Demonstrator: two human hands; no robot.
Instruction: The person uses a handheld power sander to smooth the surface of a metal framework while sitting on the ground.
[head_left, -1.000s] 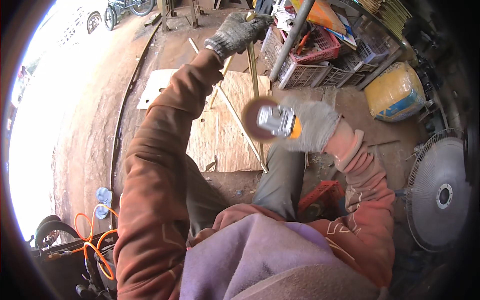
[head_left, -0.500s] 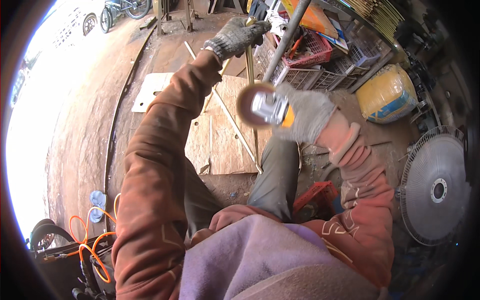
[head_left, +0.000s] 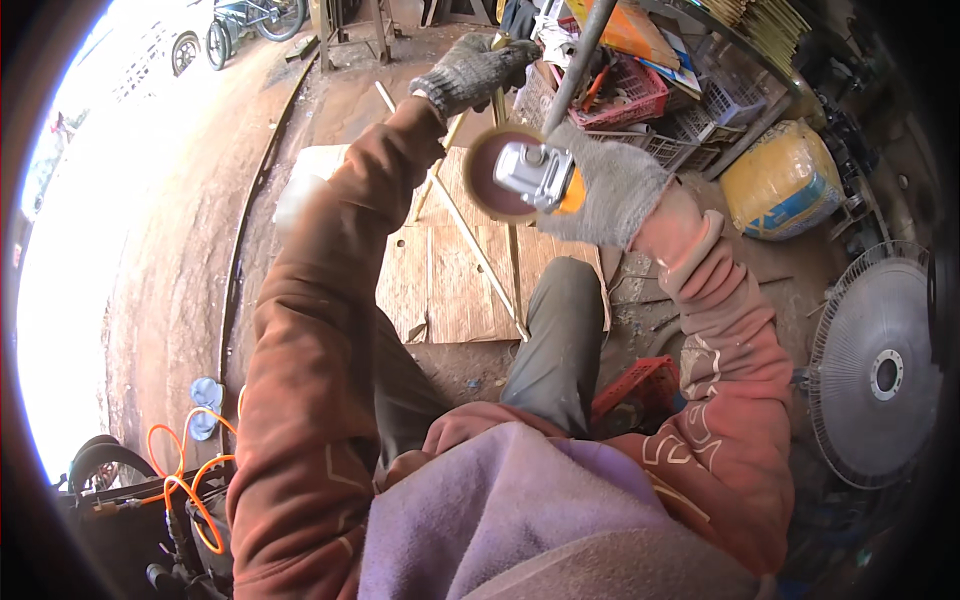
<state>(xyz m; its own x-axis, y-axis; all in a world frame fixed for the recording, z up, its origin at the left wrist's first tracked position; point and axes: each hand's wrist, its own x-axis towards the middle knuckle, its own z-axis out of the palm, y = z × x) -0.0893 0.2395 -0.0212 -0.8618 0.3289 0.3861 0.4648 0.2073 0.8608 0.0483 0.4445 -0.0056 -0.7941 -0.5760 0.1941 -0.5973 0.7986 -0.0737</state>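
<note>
My left hand (head_left: 475, 72), in a grey knitted glove, is closed round the top of an upright brass-coloured metal bar (head_left: 513, 265). In my right hand (head_left: 615, 190), also gloved, is an angle grinder (head_left: 535, 172) with a silver head and a yellow collar. Its brown disc (head_left: 482, 180) overlaps the bar below my left hand; whether they touch I cannot tell. A thin pale rod (head_left: 468, 232) slants across behind the bar. Both stand over a flat piece of cardboard (head_left: 455, 290) in front of my knees.
Plastic crates (head_left: 640, 95) full of odds and ends stand at the far right, beside a grey pole (head_left: 580, 60). A yellow wrapped bundle (head_left: 785, 185) and a fan (head_left: 875, 370) are on the right. An orange hose (head_left: 165, 455) coils at the lower left near blue slippers (head_left: 205, 405).
The grinder and my right hand have risen a little and shifted slightly left, so the disc now sits higher along the bar. My left hand keeps its grip at the top.
</note>
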